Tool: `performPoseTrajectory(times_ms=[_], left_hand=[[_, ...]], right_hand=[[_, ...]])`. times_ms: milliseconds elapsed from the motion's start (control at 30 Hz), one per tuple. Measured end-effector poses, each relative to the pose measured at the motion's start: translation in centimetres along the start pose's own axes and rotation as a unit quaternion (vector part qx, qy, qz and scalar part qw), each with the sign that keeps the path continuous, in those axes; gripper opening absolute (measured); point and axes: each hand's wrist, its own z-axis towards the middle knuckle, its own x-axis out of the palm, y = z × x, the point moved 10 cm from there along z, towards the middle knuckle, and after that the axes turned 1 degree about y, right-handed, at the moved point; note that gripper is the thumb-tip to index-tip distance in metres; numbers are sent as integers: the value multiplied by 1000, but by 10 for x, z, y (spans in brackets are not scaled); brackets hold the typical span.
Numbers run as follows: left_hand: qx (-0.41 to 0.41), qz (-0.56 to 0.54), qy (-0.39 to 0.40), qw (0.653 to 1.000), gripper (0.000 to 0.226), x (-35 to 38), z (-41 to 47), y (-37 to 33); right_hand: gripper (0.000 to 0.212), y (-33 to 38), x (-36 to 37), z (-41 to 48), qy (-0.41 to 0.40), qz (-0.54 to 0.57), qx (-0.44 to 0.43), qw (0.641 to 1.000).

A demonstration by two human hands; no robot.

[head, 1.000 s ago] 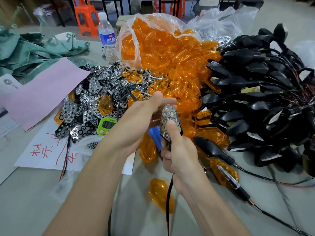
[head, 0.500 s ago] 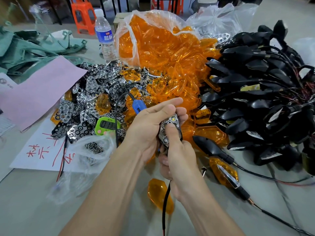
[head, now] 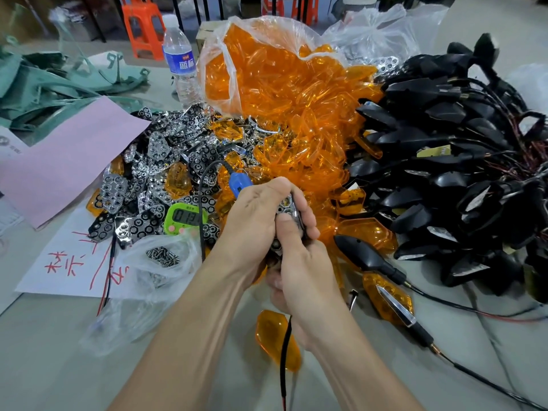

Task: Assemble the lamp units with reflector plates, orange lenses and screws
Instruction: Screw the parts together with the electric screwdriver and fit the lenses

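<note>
While one lamp [head: 287,207] is gripped by the left hand [head: 252,229] and right hand [head: 302,271], many black lamps [head: 444,179] beside the orange lenses [head: 281,93] are left undone.

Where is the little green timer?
In the head view, the green timer sits left of the left hand, at the near edge of the pile of reflector plates, just behind the clear bag of screws.

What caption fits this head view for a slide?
Left hand and right hand grip a chrome-faced lamp unit, beside heaped orange lenses and black housings.
</note>
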Motion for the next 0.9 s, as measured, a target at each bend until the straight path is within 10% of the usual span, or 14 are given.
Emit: performPoseTrajectory(times_ms=[433,667,900], left_hand=[[-76,4,78,994,38,-18,-12,1],[15,145,-18,989,32,-21,-13,-19],[-28,52,19,998,26,-9,-21,-15]], right_hand=[[50,-15,-8,-6,26,76,145,986],[49,-8,-10,-2,38,73,117,990],[55,-14,-10,-4,83,105,109,985]])
